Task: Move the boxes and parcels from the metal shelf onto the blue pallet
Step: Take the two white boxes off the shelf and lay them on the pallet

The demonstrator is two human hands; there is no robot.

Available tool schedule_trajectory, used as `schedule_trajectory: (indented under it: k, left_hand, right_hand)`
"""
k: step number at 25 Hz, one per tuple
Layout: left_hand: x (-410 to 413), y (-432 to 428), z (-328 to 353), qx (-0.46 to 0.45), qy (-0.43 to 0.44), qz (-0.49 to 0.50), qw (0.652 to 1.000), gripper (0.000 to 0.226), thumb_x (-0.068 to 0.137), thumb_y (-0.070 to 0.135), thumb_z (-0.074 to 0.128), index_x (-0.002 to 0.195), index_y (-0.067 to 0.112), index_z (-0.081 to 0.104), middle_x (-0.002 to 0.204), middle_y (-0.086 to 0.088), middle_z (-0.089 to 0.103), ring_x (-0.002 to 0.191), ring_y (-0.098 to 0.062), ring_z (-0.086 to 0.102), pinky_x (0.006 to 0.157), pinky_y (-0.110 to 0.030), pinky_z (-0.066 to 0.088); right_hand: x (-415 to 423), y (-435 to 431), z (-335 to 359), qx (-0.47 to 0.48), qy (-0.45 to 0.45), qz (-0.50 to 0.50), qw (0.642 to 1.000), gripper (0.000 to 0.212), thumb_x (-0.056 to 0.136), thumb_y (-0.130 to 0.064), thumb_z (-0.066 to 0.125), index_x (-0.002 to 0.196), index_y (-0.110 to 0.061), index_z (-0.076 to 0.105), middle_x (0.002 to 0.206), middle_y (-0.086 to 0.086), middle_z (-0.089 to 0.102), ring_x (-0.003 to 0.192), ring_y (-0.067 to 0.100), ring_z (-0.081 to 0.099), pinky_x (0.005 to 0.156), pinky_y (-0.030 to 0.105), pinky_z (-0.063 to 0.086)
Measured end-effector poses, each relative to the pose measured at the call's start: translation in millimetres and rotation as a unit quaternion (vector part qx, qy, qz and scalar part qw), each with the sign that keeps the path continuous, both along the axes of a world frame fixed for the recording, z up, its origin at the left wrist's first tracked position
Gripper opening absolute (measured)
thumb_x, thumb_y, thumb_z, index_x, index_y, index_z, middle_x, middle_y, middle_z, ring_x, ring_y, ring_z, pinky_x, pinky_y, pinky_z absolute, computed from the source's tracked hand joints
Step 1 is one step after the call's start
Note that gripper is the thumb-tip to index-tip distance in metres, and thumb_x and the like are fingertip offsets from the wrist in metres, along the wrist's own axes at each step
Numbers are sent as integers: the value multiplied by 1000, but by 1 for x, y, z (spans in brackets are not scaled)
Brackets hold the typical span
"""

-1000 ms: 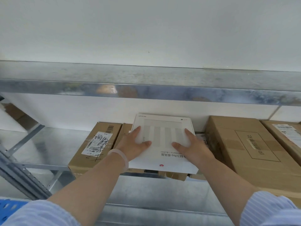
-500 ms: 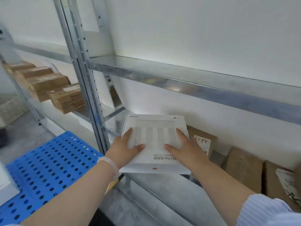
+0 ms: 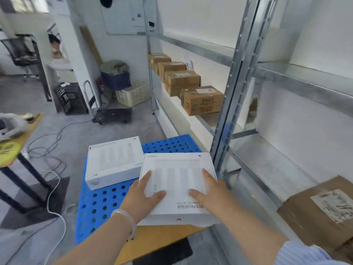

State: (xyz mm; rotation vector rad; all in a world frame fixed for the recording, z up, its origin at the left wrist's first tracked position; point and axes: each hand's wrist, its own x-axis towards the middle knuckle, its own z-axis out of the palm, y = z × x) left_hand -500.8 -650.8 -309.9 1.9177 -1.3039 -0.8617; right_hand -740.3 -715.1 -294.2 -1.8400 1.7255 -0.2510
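White flat box (image 3: 177,180): held level over the right side of the blue pallet (image 3: 101,205), not yet set down. Left hand (image 3: 141,199) and right hand (image 3: 212,196): each grips a side, thumb and forefinger spread on the lid, other fingers hidden beneath. Second white box (image 3: 114,161): on the pallet, far left. Handling: lower flat just right of it, edges parallel, clear of the metal shelf (image 3: 229,104) upright; withdraw fingers last. Brown cartons (image 3: 202,99): on shelf, far.

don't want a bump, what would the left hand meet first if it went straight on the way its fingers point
Probably the bare far part of the blue pallet, passing just right of the second white box lying there. The left hand grips the carried white box; height is unclear.
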Motion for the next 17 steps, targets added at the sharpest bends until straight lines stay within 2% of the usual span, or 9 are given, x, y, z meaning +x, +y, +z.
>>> schedule_trajectory:
  k: [4,10,17]
  left_hand:
    - [71,29,-30,22,12,74,997,88,74,65,65,147,47,19,143,9,33,113,-5,37,91,-25,36]
    - [130,67,-75,49,30,170,984,87,71,64,69,143,53,22,139,15,34,109,0,37,90,-23,32]
    - [158,69,-104,62,17,176,982,87,72,65,67,144,52,19,144,14,30,112,-1,36,87,-23,37]
  right_hand:
    - [79,-5,-28,44,18,70,996,99,62,-87,44,143,-57,-2,152,-1,16,131,22,37,97,41,40]
    - [158,-4,-63,98,10,142,985,96,66,-80,53,142,-60,-3,157,0,7,135,20,35,97,38,38]
    - [191,-6,-92,126,-12,146,981,94,72,-74,59,143,-59,-1,159,-2,0,139,21,29,103,42,35]
